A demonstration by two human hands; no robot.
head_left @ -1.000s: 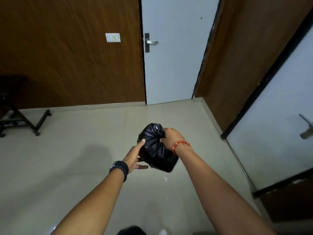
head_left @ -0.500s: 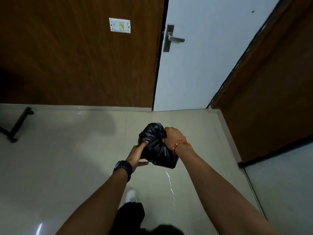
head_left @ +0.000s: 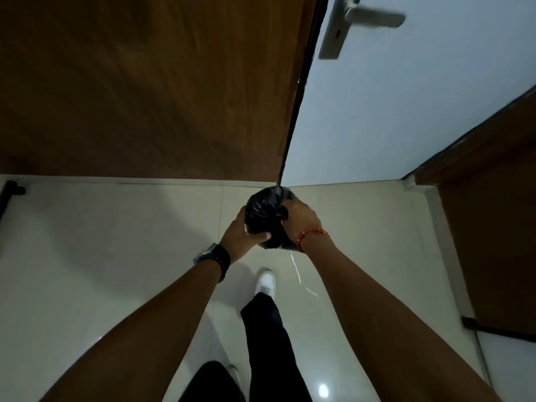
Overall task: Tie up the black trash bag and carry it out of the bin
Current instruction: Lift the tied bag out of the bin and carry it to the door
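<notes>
The black trash bag point(head_left: 265, 211) is a small tied bundle held in the air in front of me, above the pale tiled floor. My right hand point(head_left: 300, 219), with a red bead bracelet at the wrist, grips the knotted neck from the right. My left hand point(head_left: 243, 235), with a dark watch at the wrist, cups the bag's left and lower side, thumb pressed under it. No bin is in view.
A white door point(head_left: 391, 105) with a metal lever handle point(head_left: 365, 17) stands straight ahead, close. Brown wood panelling point(head_left: 145, 82) fills the left, and a brown wall point(head_left: 493, 227) the right. My white shoe point(head_left: 265, 281) steps forward on the floor. A black stand foot point(head_left: 10, 191) shows at the far left.
I have walked closer to the white door, which now fills the upper right. My left hand went from touching the bag's side to cupping it from below.
</notes>
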